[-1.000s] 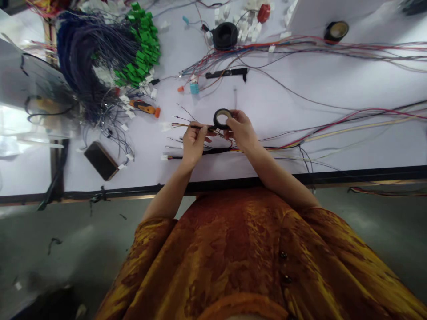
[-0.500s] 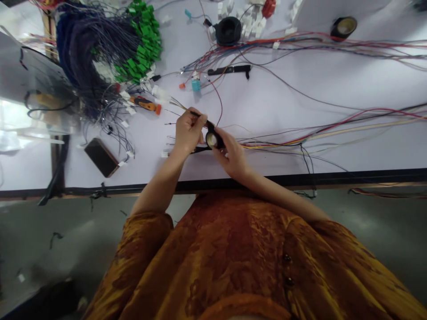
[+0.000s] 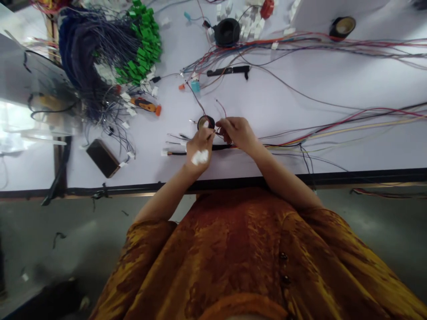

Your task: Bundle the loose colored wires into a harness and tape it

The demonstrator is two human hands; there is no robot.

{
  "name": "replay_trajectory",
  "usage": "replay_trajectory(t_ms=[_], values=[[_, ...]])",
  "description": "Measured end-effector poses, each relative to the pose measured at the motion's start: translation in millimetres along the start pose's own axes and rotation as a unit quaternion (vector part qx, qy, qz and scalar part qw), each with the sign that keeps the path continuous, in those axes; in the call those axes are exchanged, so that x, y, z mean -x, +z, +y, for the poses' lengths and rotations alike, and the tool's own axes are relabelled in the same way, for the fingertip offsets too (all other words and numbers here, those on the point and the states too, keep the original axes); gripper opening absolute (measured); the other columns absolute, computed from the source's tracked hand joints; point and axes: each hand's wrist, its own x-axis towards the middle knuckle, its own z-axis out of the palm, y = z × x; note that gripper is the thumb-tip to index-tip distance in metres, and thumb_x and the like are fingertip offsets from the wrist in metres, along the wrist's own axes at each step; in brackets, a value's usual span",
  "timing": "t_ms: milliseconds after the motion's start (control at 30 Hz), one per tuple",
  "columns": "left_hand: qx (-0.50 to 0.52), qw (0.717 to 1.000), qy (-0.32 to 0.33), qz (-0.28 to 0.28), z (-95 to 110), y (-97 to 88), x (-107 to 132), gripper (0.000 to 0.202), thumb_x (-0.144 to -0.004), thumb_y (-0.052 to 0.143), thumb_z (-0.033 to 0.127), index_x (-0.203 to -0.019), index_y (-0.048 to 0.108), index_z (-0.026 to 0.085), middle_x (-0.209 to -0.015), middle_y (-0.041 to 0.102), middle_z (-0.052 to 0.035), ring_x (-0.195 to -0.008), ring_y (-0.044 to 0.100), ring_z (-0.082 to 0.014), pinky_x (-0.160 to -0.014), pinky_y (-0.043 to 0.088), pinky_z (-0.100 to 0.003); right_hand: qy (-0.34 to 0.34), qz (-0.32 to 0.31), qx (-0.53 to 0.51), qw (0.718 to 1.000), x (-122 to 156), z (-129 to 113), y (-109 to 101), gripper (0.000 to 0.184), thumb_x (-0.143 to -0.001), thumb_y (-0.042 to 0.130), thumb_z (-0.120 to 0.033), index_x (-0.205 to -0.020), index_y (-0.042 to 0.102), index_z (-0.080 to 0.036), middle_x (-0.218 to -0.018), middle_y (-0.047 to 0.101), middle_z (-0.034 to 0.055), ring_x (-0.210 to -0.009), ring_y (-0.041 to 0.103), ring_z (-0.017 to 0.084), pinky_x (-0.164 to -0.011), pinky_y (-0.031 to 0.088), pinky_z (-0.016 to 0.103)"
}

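My left hand (image 3: 199, 150) is closed in a pinch, its fingertips at thin wires (image 3: 218, 132) in the small gap between my hands. A white patch (image 3: 200, 157) shows on its back. My right hand (image 3: 238, 133) has thumb and finger pinched on the same thin wires. Just beyond my left fingertips is a roll of black tape (image 3: 201, 120), partly hidden by the hand. Under both hands runs a wire bundle wrapped in black tape (image 3: 222, 147), ending at the left in a white connector (image 3: 164, 153). Loose wire ends (image 3: 173, 142) lie beside it.
Dark blue wires (image 3: 78, 49) with green connectors (image 3: 143, 51) are heaped at the back left. An orange cutter (image 3: 146, 105) and a phone (image 3: 102, 158) lie left. Behind are a black tool (image 3: 228, 71), more tape rolls (image 3: 343, 28) and long wires. The table edge (image 3: 350, 178) is near my body.
The tape roll has left my right hand and is now beyond my left fingertips. My left hand has come down and right; my right hand has risen slightly. Both now pinch thin wires.
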Motion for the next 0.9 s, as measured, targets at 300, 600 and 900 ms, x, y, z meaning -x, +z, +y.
replay_trajectory(t_ms=[300,600,900], values=[[-0.176,0.975,0.133,-0.006,-25.0,6.6,4.0,0.016,-0.098,0.049,0.031,-0.087,0.058,0.023,-0.091,0.07,-0.0085,-0.076,0.066,-0.0196,-0.066,0.046,-0.031,-0.026,-0.071,0.036,0.996,-40.6,-10.7,12.3,0.017,-0.078,0.079,-0.025,-0.083,0.065,-0.018,-0.072,0.057,0.0009,-0.066,0.052,0.012,-0.055,0.043,0.023],[-0.163,0.979,0.12,0.007,-28.3,9.3,7.7,0.026,-0.104,0.041,0.035,-0.105,0.063,0.022,-0.105,0.074,-0.0112,-0.094,0.072,-0.0203,-0.079,0.053,-0.031,-0.153,-0.204,0.21,0.944,-60.4,-43.6,-17.7,0.035,-0.079,0.073,-0.015,-0.114,0.07,-0.018,-0.081,0.059,-0.0012,-0.083,0.057,0.013,-0.076,0.046,0.027],[-0.171,0.964,0.197,0.054,-33.8,4.2,8.9,0.019,-0.103,0.045,0.028,-0.103,0.062,0.021,-0.101,0.076,-0.0088,-0.088,0.074,-0.0164,-0.073,0.056,-0.028,0.023,-0.283,0.071,0.956,-68.5,-46.0,-10.2,0.015,-0.083,0.077,-0.023,-0.077,0.064,-0.018,-0.059,0.057,-0.0042,-0.053,0.051,0.007,-0.051,0.04,0.02]])
